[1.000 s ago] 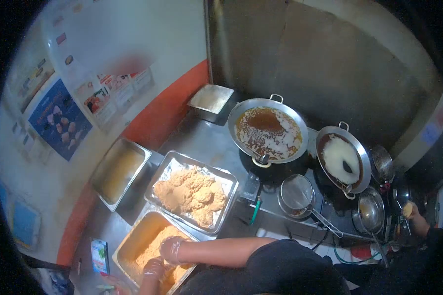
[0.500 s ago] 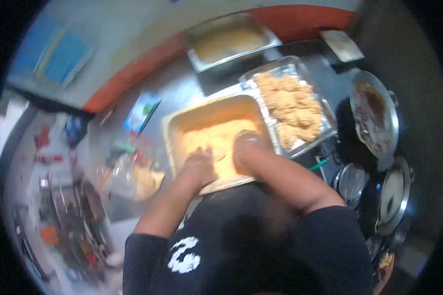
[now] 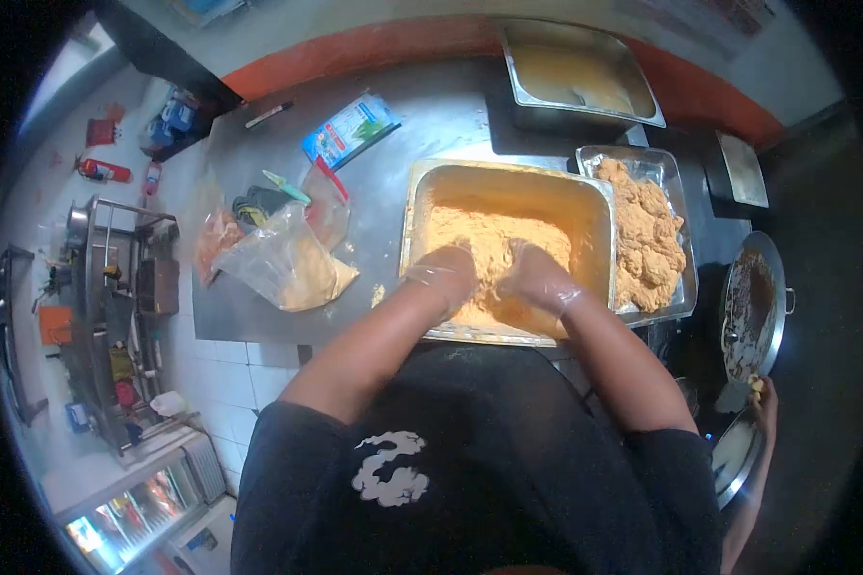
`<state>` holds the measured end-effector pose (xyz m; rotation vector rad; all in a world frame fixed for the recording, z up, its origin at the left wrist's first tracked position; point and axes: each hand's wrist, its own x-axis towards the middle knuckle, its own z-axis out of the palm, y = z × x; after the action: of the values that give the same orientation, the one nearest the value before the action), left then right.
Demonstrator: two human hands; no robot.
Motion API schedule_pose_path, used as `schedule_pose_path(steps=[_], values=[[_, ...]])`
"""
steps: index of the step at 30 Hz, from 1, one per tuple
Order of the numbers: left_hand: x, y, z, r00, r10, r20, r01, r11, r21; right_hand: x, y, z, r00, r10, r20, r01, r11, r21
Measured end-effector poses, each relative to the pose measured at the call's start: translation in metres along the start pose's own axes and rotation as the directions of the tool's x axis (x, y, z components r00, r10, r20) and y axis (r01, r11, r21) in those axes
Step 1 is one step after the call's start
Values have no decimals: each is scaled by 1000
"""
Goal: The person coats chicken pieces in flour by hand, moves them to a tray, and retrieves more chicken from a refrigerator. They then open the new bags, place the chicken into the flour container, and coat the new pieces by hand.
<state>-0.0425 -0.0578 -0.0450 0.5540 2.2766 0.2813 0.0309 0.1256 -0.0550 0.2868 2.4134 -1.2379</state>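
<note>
A deep metal pan holds loose orange-tan breading flour. Both hands are inside it, in clear plastic gloves. My left hand curls down into the flour on the left side. Opposite it, my right hand is closed into the flour, a short gap from the left. Clumped flour lies between them, and the fingertips are partly buried. Whether a piece of food is under the flour cannot be seen. Just right of the pan, a shallow metal tray carries a heap of breaded pieces.
A deep pan of yellowish liquid stands behind. Left are plastic bags, a blue packet and a marker. A large wok is at right, with another person's hand near it.
My view has turned, so the pan appears further right and more level. Both hands remain in the flour, now closer together and curled; the left fingers were more spread before.
</note>
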Motion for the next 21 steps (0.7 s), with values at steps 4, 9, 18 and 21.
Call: schedule_pose_path(steps=[4,9,18,21], values=[[-6,-1,5,963,156,-219,-109,972,209,16,-4,0,922,-384,-52,327,843,-427],[11,-3,15,966,13,-259,27,988,151,34,-21,31,966,-258,-17,219,851,-477],[-19,5,19,998,-29,-49,38,982,184,59,-32,46,930,-349,117,357,779,-515],[-34,2,16,999,3,-48,5,986,164,62,-24,65,921,-365,138,381,762,-523]])
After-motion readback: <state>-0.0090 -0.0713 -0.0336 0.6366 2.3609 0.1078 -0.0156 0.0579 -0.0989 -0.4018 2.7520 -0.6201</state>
